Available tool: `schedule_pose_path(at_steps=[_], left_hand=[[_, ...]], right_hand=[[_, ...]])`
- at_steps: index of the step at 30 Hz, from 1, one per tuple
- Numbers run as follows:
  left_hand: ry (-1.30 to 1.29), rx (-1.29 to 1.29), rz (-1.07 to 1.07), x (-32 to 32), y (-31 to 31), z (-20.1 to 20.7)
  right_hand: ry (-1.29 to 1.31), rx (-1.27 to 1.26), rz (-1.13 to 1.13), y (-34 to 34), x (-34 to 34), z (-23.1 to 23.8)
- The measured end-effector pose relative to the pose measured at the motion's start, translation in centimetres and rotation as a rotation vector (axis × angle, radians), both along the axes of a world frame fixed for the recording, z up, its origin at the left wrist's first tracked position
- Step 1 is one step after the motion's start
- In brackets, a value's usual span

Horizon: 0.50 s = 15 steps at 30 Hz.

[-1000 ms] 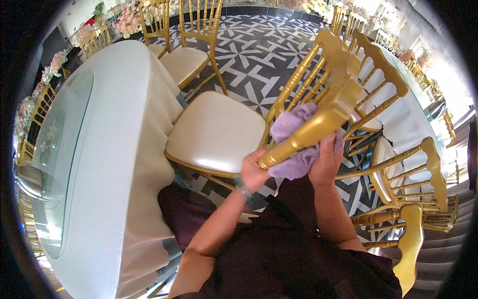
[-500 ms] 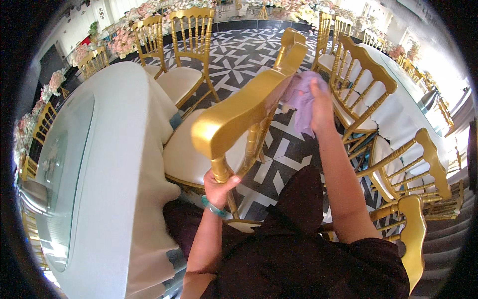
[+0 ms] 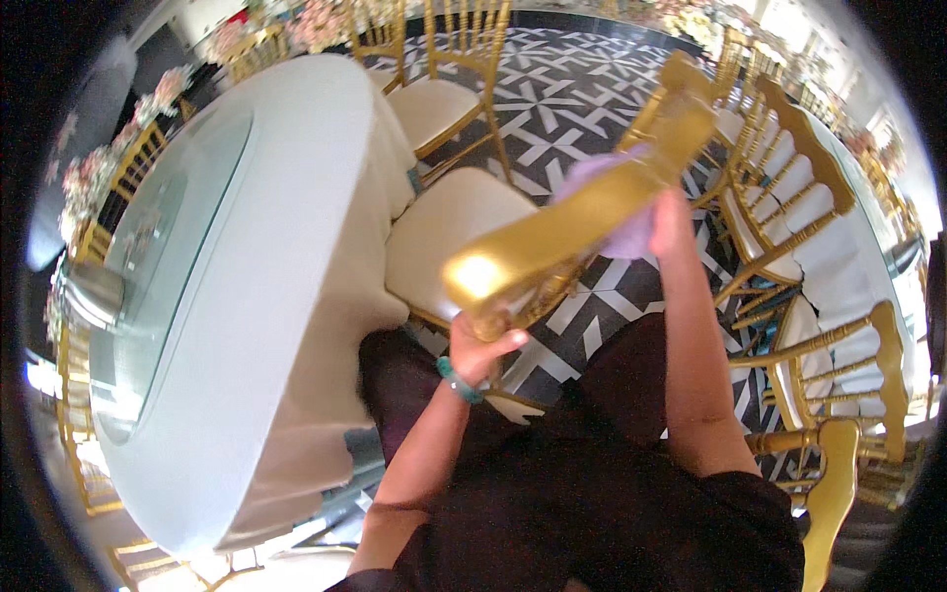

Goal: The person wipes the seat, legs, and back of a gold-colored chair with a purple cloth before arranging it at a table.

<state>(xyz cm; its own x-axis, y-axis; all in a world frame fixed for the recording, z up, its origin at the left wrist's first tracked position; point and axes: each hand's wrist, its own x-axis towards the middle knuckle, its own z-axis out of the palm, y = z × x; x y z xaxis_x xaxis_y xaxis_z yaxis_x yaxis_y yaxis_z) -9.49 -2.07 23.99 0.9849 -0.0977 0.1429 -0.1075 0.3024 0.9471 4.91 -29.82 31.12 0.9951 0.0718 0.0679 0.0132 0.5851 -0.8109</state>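
A gold chair (image 3: 562,237) with a pale padded seat stands right in front of me, its curved top rail nearest. My left hand (image 3: 480,348) is wrapped round the chair's back post just under the near end of that rail. On the far side of the rail, my right hand (image 3: 671,225) presses a lilac cloth (image 3: 628,222) against the back of the chair. Part of the cloth is hidden behind the rail, and the fingers of the right hand are blurred and partly covered. A green bangle (image 3: 459,382) circles my left wrist.
To the left stands a table (image 3: 326,148) with a white cloth and a glass top. More gold chairs (image 3: 804,178) line a second white-clothed table at the right. Another chair (image 3: 834,503) is close by my right elbow. Pink and white flowers (image 3: 321,25) border the black-and-white patterned floor (image 3: 552,109).
The view has shifted, so the chair and tables appear further right. My right hand with the cloth has come closer in behind the rail. The left hand keeps its hold on the post.
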Motion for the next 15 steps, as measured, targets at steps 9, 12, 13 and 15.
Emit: schedule_pose_path(at_steps=[9,12,13,15], left_hand=[[0.054,-0.126,-0.140,0.0,-0.1,2.7],[0.094,-0.167,-0.051,2.7,-0.9,2.7],[0.076,-0.127,-0.029,3.8,-1.1,3.0],[0.039,-0.120,0.077,5.6,-0.2,4.7]], right_hand=[[-0.010,-0.210,-0.388,1.9,-8.5,8.5],[-0.075,-0.174,-0.307,1.0,-6.9,8.7],[-0.106,-0.159,-0.291,0.3,-6.1,8.8],[-0.097,-0.144,-0.174,1.9,-4.8,9.9]])
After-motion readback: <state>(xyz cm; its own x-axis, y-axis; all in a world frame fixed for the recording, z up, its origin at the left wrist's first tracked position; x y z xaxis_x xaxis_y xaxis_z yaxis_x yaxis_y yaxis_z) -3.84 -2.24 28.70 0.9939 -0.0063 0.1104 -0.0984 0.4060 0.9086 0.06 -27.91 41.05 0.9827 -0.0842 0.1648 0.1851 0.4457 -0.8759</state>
